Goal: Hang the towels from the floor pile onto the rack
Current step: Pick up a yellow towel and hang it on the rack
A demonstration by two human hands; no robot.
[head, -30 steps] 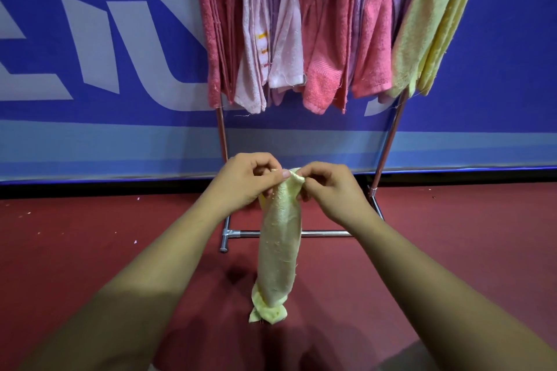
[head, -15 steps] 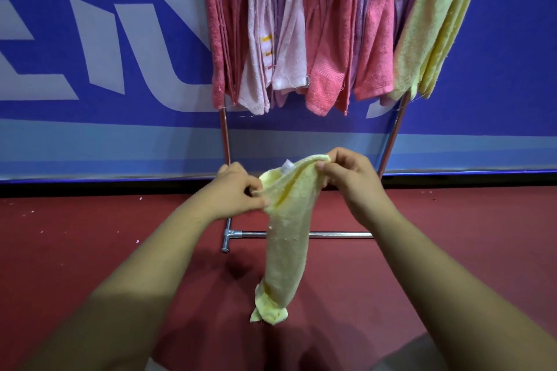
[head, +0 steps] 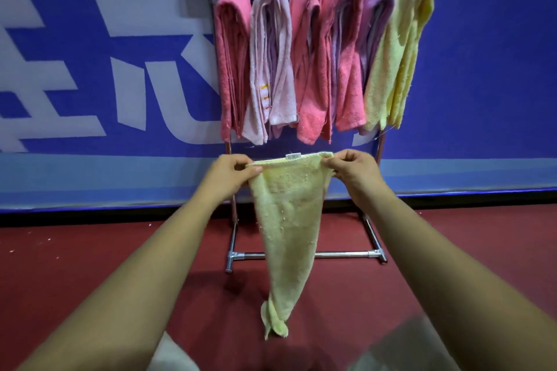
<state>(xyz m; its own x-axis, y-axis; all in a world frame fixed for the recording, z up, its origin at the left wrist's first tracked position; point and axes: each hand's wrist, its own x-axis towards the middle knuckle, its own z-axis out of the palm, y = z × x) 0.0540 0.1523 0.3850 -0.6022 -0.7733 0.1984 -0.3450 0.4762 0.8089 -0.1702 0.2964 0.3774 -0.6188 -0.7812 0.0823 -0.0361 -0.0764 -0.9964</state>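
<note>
I hold a pale yellow towel [head: 286, 214] by its top edge in front of the metal rack [head: 301, 255]. My left hand [head: 229, 178] pinches the left corner and my right hand [head: 352, 173] pinches the right corner. The top edge is stretched flat, with a small white label at its middle. The cloth narrows downward to a twisted tip hanging just above the red floor. On the rack's top bar hang several towels: pink ones [head: 233, 54], a light pink one [head: 271, 48], a purple one [head: 376, 18] and a yellow one [head: 401, 51]. No floor pile is in view.
A blue banner wall [head: 90, 69] with white lettering stands right behind the rack. The red floor [head: 75, 265] spreads left and right of the rack's base. A bit of pale cloth [head: 171, 355] shows at the bottom edge between my arms.
My hands have moved apart and spread the bunched towel's top edge flat. The view has tilted up, so the rack's top bar now shows.
</note>
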